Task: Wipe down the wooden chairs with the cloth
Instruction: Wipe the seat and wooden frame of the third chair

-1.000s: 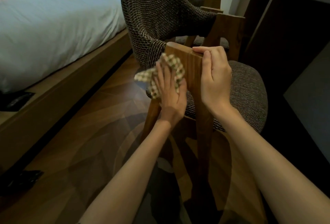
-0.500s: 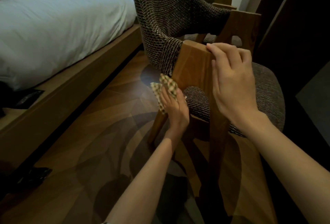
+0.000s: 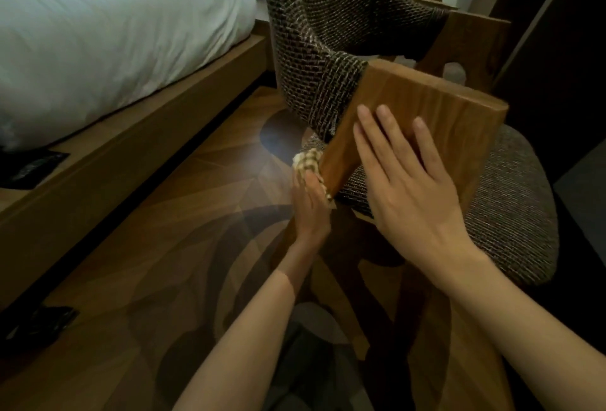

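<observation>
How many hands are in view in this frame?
2. The left hand holds the checked cloth against the lower left edge of the chair's wooden side panel; the right hand lies flat on that panel's face.

The wooden floor (image 3: 147,279) carries the chair (image 3: 511,200), whose legs stand on it. A bed (image 3: 98,33) stands just beside it. A dark object (image 3: 36,325) lies by the bed's frame.

My left hand (image 3: 310,207): bare, back in view, fingertips hidden. 
My right hand (image 3: 406,181): bare, back in view, knuckle and tendon ridges visible. 
My left forearm (image 3: 249,322): bare, slender, wrist to lower frame edge. 
My right forearm (image 3: 511,309): bare, uncovered to frame edge.
</observation>
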Motion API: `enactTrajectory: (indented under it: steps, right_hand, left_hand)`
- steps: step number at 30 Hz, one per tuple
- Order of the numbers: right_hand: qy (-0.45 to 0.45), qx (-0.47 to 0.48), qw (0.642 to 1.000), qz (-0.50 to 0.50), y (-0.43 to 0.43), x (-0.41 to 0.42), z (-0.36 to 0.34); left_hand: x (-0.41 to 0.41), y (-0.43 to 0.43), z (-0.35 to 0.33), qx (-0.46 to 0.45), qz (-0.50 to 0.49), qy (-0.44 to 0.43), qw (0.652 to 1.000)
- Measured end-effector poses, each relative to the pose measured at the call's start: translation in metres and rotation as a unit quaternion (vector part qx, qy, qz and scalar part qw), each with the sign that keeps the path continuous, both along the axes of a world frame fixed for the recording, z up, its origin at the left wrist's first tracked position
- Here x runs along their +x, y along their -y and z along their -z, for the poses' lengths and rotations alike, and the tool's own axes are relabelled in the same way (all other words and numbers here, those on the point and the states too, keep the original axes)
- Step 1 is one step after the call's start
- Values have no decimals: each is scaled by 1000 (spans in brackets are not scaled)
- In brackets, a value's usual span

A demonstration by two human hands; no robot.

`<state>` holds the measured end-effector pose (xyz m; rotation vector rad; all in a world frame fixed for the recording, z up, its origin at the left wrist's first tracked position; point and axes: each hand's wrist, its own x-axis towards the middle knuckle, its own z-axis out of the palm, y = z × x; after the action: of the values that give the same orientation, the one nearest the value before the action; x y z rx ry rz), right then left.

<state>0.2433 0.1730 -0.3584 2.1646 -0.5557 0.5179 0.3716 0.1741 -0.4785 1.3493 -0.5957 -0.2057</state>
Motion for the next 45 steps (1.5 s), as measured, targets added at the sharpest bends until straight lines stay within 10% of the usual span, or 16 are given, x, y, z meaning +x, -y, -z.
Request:
enactTrajectory:
  steps: [11, 17, 27, 33, 38, 45]
  right_hand:
    - [-10, 39, 999, -9, -6, 5, 19]
    - [9, 47, 999, -24, -1, 7, 23]
    - [-13, 65, 997, -48, 2, 3, 23]
    - [9, 97, 992, -75, -1, -3, 20]
    - [202, 92, 974, -40, -4, -43, 10]
    - [311, 382, 866, -85, -6, -43, 13]
  left_hand:
    - [-5, -21, 56, 173, 63, -177, 967]
    - [-37, 6, 39, 146, 121, -111, 976]
    - [5, -1, 101, 154, 26, -412, 898]
    - [-14, -13, 45, 103, 119, -328, 932]
    - [-9, -1, -3, 74, 159, -224, 959]
    - [1, -4, -44, 146, 124, -47, 980]
